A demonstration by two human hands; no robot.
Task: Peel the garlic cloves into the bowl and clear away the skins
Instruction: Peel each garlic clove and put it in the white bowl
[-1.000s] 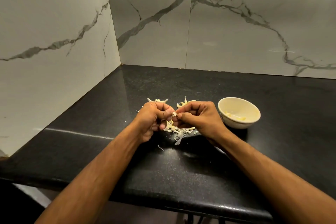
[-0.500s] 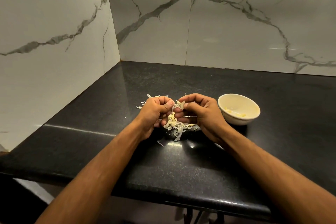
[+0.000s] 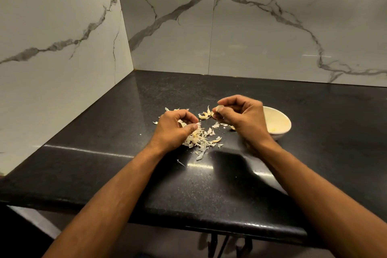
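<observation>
1. Countertop (image 3: 209, 190), black and speckled, fills the near field; your two bare forearms cross its front edge and reach toward the middle.
2. Your left hand (image 3: 173, 128) is curled, thumb meeting fingertips, at the left side of the pile of skins (image 3: 199, 140). You cannot tell whether it pinches a piece of skin or a clove.
3. Loose skins lie scattered on the countertop between and just beyond both hands.
4. Your right hand (image 3: 240, 117) is raised slightly and blurred, fingers curled, pinching a small pale garlic clove (image 3: 218, 109) at its fingertips.
5. Your bowl (image 3: 284, 123), cream-coloured, sits just right of the right hand, which partly hides it. Yellowish pieces lie inside it.
6. Marble wall panels (image 3: 272, 37) with grey veins close the corner behind.
</observation>
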